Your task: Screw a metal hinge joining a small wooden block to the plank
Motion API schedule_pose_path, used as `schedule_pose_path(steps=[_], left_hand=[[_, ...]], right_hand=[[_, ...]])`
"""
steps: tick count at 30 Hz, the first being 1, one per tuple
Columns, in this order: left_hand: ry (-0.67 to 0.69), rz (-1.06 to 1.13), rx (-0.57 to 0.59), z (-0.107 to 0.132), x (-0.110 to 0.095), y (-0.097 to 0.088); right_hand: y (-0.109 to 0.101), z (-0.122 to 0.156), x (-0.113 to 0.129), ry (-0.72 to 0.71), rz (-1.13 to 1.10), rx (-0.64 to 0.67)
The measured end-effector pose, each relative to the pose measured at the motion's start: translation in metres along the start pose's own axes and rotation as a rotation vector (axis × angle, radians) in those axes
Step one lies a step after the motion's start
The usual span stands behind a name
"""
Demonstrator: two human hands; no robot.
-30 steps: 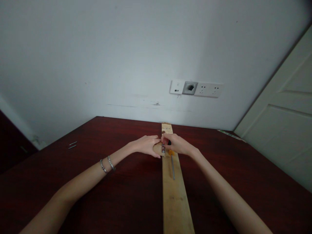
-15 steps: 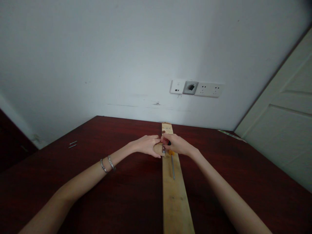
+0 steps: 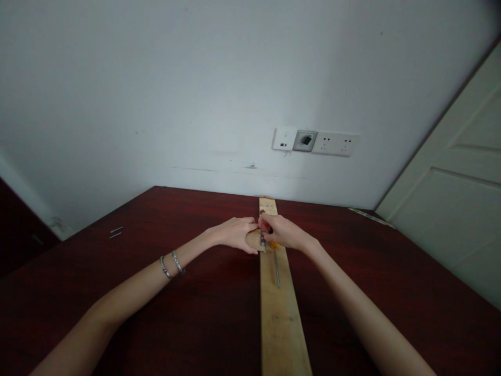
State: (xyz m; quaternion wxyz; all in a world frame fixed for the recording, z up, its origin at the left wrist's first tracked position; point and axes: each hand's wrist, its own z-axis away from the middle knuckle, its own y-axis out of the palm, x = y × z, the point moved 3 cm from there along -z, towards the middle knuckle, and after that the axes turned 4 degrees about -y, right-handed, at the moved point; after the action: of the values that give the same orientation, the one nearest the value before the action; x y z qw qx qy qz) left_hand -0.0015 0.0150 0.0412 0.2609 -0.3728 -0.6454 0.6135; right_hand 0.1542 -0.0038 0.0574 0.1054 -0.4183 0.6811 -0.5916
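Note:
A long pale wooden plank [image 3: 279, 324] runs from the near edge of the table towards the wall. My left hand [image 3: 237, 233] is wrapped round a rounded wooden piece [image 3: 255, 241], pressing it to the plank's left side. Where the two meet sits a small dark metal plate with holes [image 3: 263, 241]. Over it my right hand [image 3: 284, 230] is closed in a pinch. What its fingertips hold is hidden; a small black thing shows among the fingers. Partly under that hand, a screwdriver [image 3: 277, 269] with an orange-yellow handle lies on the plank, its tip towards me.
Two screws or nails [image 3: 116, 233] lie at the left of the dark red table [image 3: 188, 324]. Behind it stands a white wall with sockets [image 3: 317, 142]. A pale panelled door [image 3: 462, 183] is at the right. A thin patterned strip [image 3: 371, 216] lies near the back right edge.
Hardly anything differs. My right hand's fingers have shifted slightly over the metal plate, and the view has moved a little; my left hand keeps its hold on the wooden piece.

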Motion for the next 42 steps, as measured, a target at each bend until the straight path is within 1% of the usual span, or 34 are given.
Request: schedule_pose_path(steps=[11,21,26,30,36,42], left_hand=[[-0.002,0.030,0.027,-0.001,0.002,0.003],[0.012,0.055,0.002,0.001,0.000,-0.003],[0.020,0.099,-0.012,0.001,0.001,-0.003],[0.003,0.109,-0.005,0.001,0.000,-0.002],[0.004,0.123,-0.004,-0.001,0.002,0.003],[0.003,0.203,-0.058,-0.002,0.004,0.009]], right_hand=[[-0.003,0.000,0.002,-0.017,-0.069,-0.019],[0.001,0.000,-0.004,-0.049,-0.115,0.005],[0.003,0.000,-0.008,-0.056,-0.158,-0.008],[0.003,-0.001,-0.007,-0.049,-0.164,-0.011],[-0.003,0.000,-0.004,-0.065,-0.160,-0.042],[-0.006,0.002,-0.012,-0.080,-0.183,-0.088]])
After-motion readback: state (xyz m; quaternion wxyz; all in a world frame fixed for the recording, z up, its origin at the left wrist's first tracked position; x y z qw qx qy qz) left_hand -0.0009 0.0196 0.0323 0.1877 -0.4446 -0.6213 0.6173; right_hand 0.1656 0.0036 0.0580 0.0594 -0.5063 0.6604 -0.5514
